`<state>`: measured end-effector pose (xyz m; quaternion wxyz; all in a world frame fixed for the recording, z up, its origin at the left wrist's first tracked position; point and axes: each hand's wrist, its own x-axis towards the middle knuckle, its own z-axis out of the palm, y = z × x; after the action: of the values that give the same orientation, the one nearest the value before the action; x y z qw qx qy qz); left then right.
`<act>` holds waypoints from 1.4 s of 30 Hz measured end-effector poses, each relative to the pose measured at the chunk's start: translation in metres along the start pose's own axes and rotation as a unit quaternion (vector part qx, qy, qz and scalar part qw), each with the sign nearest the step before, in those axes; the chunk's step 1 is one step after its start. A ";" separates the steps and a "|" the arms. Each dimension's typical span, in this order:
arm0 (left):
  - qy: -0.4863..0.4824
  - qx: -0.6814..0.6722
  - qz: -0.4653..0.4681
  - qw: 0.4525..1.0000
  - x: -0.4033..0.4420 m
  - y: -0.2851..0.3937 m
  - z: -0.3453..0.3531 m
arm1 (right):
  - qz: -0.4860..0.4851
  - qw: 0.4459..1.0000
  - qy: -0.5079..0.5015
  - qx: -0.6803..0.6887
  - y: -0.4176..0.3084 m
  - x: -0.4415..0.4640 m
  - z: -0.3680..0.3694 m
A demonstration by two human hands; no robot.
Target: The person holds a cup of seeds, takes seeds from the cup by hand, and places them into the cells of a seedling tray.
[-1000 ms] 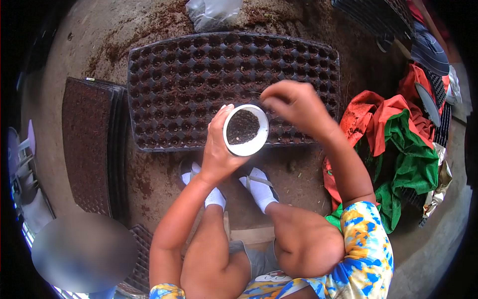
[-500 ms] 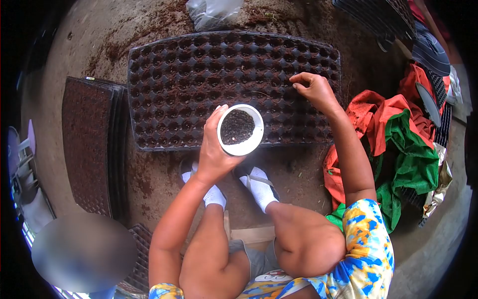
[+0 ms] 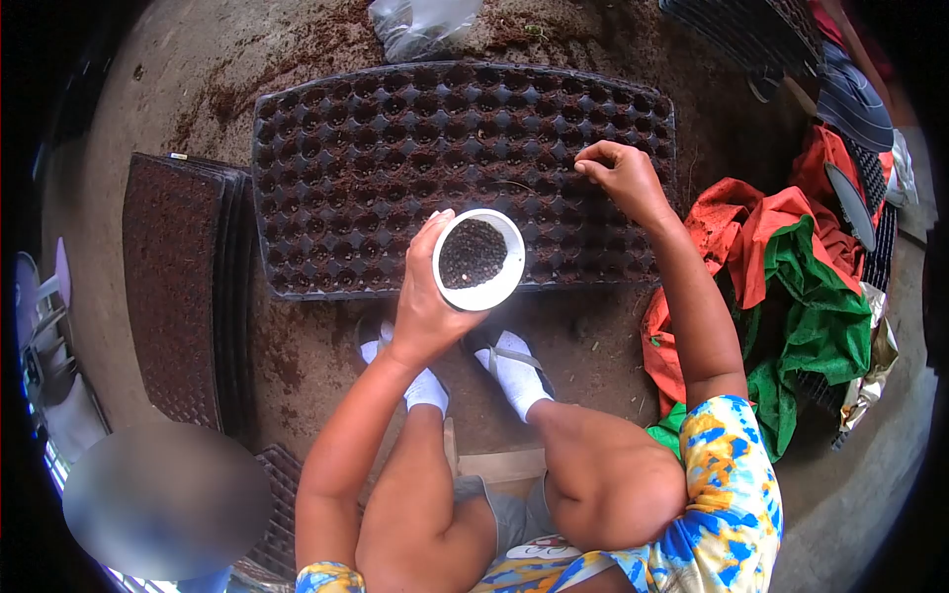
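Note:
My left hand (image 3: 427,306) is wrapped round a white cup (image 3: 510,274), held over the near edge of the seedling tray. Inside the cup lie many small dark round seeds (image 3: 471,251). A wide black seedling tray (image 3: 465,179) rests on the ground in front of me, its cells filled with dark brown soil and dented by hollows. Above the right part of the tray, my right hand (image 3: 627,180) has thumb and fingertips pinched together. Whatever sits between those fingertips is too small to make out.
A stack of soil-filled trays (image 3: 173,287) stands at the left. Red cloth (image 3: 736,222) and green cloth (image 3: 825,341) lie heaped at the right. A clear plastic bag (image 3: 423,28) is beyond the tray. Another person's leg (image 3: 850,94) shows at the upper right, near stacked trays (image 3: 741,30).
The cup has shifted very slightly, with its seeds lying a little differently. My right hand's fingertips have moved only slightly and stay pinched over the tray.

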<state>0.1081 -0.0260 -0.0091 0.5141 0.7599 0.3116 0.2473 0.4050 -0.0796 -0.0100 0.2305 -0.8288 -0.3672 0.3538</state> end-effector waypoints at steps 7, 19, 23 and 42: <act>-0.005 0.022 0.012 1.000 0.000 -0.002 -0.001 | -0.017 1.000 0.014 -0.015 0.005 0.003 0.000; 0.001 0.051 0.077 0.996 0.004 0.003 0.016 | -0.328 0.935 -0.010 -0.136 -0.061 -0.080 0.024; -0.028 0.038 0.106 0.993 0.005 0.014 0.021 | -0.394 0.869 -0.093 -0.285 -0.077 -0.092 0.072; -0.005 0.030 0.043 0.999 -0.003 0.000 0.005 | -0.010 0.999 -0.042 -0.026 0.005 -0.030 0.004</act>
<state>0.1092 -0.0316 -0.0109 0.4819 0.7887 0.2832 0.2560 0.3892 -0.1055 -0.0032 0.1963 -0.8155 -0.3936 0.3763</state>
